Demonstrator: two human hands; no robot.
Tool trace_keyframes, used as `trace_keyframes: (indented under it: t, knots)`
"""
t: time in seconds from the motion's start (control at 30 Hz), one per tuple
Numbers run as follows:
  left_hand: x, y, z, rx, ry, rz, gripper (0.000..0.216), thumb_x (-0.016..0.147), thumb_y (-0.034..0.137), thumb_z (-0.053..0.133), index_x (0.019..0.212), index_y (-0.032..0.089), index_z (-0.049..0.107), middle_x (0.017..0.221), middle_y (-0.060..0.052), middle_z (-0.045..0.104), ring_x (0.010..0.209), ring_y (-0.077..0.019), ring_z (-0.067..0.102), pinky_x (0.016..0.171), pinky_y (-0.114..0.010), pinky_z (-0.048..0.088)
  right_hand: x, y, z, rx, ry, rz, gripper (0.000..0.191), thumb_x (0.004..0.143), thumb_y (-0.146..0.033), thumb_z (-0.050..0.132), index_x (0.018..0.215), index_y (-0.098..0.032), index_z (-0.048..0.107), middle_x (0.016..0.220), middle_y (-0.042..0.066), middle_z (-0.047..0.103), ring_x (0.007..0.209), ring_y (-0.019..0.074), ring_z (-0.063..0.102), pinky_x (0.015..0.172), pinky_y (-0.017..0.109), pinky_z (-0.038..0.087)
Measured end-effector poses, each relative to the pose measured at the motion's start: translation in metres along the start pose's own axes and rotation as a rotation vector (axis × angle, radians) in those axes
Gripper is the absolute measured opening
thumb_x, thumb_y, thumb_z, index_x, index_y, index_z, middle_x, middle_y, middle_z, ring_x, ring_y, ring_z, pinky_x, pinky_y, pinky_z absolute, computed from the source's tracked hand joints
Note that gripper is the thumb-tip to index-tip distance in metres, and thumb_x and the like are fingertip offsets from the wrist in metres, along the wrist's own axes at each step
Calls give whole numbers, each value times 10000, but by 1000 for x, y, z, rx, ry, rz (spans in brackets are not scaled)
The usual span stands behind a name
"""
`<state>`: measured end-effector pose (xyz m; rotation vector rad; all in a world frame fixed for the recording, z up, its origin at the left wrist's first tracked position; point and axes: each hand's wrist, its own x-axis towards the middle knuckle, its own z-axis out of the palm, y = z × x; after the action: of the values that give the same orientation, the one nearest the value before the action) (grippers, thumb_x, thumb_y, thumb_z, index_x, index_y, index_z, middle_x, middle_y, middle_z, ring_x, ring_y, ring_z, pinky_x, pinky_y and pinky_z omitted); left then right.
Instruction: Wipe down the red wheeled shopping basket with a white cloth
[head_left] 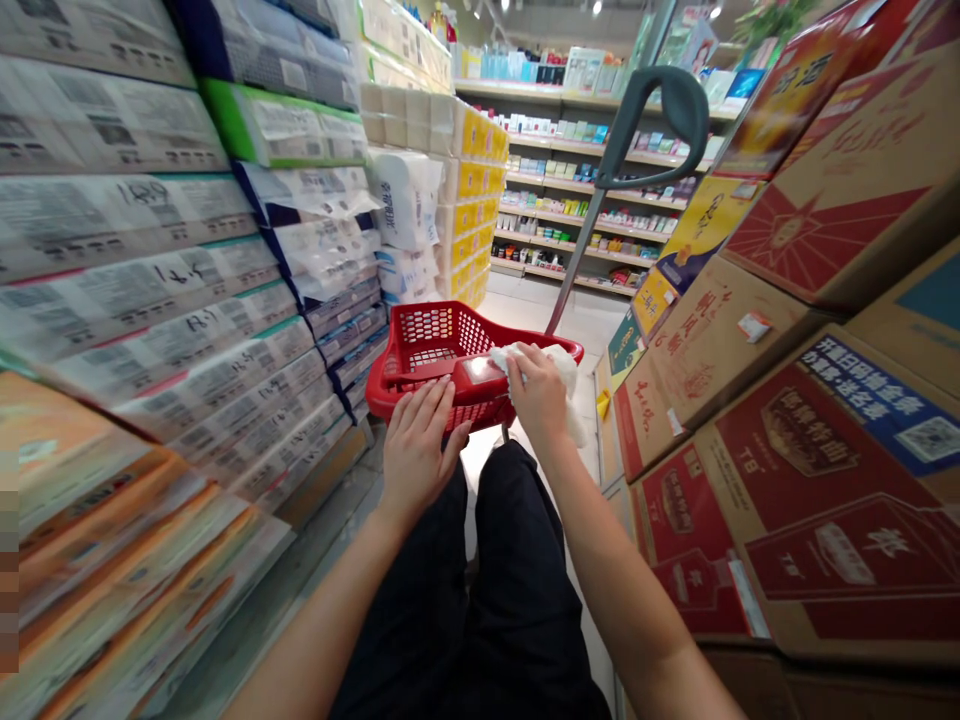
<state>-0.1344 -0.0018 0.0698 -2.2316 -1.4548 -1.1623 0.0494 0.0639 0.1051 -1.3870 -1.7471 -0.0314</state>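
Observation:
In front of my knees stands a red plastic shopping basket (pixel 405 345) with holes in its walls. A long pole with a grey handle (pixel 622 130) rises from its far right side. My left hand (pixel 420 435) lies on the basket's near rim, fingers stretched out along it. A crumpled white cloth (pixel 562 365) is under my right hand (pixel 536 385), whose bent fingers press it onto the rim near the right corner. Part of the cloth hangs down on the right side. No goods show in the visible part of the basket.
Tall stacks of wrapped packs (pixel 150 250) line the left side, with tissue packs (pixel 465 180) behind them. Cardboard cartons (pixel 810 480) are piled close on the right. Shelves of small boxed goods (pixel 585 180) stand across the far end of the pale floor.

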Motion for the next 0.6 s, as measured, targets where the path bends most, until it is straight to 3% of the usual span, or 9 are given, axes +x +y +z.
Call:
trace_keyframes:
  t: [0.13, 0.23, 0.37, 0.5, 0.6]
  knots:
    - [-1, 1, 2, 1, 29, 1, 514, 993, 390, 436, 1446, 148, 455, 1458, -129, 523, 1358, -277, 460, 1159, -455, 289, -15, -36, 11, 6, -53, -118, 322, 1004, -281, 413, 1118, -222, 708, 1312, 70, 644, 1285, 232, 544, 1186, 460, 312]
    - [0, 2, 4, 6, 38, 0, 503, 995, 374, 432, 1440, 141, 459, 1450, -133, 529, 1360, -277, 456, 1158, -454, 287, -18, -43, 12, 12, -70, -180, 313, 1004, -293, 427, 1124, -221, 706, 1313, 65, 646, 1277, 223, 550, 1176, 434, 332]
    - [1, 5, 6, -10, 49, -22, 480, 999, 344, 421, 1440, 160, 463, 1440, -123, 542, 1354, -267, 465, 1155, -450, 291, -6, -16, 0, 27, -111, -193, 314, 1007, -308, 425, 1127, -238, 706, 1305, 53, 654, 1253, 216, 573, 1162, 432, 345]
    - [1, 5, 8, -29, 65, -38, 475, 999, 339, 413, 1441, 172, 467, 1436, -120, 546, 1350, -266, 469, 1153, -456, 297, 11, 26, -16, 52, -82, -88, 318, 1000, -339, 431, 1107, -249, 716, 1273, 52, 674, 1235, 224, 588, 1131, 439, 379]
    - [0, 4, 8, -35, 65, -37, 470, 1000, 336, 412, 1436, 172, 472, 1437, -116, 546, 1347, -266, 470, 1151, -455, 301, 15, 35, -17, 64, -52, -25, 324, 995, -337, 434, 1089, -227, 724, 1224, 74, 695, 1186, 234, 616, 1113, 452, 398]
